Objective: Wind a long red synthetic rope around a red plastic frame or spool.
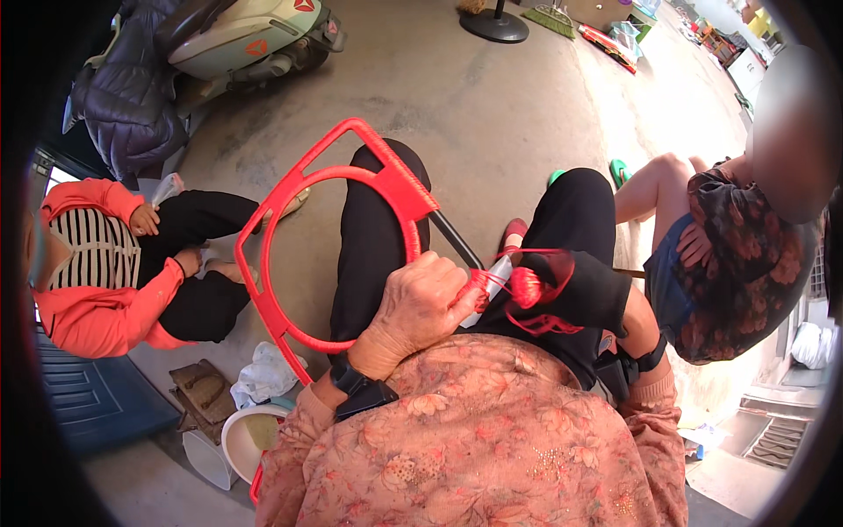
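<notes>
My left hand [417, 299] is closed over the right side of a large red frame [294, 338], a round ring inside an angular outline. Its surface looks wrapped in red cord. From its upper right corner a bare black bar [457, 239] runs down past my fingers. At my left thumb is some tangled red cord, and just right of it a small ball of red cord [527, 288] with loose loops. A whitish strip [499, 277] lies between. Only skin near the wrist shows of my right hand [639, 318]; a black covering hides its fingers, close to the loops.
A person in a coral jacket [114, 307] sits at the left, and another in dark floral clothing [742, 263] at the right. A scooter [255, 44] stands at the back left. Near my left elbow are a white bucket [246, 439] and a white plastic bag [268, 373].
</notes>
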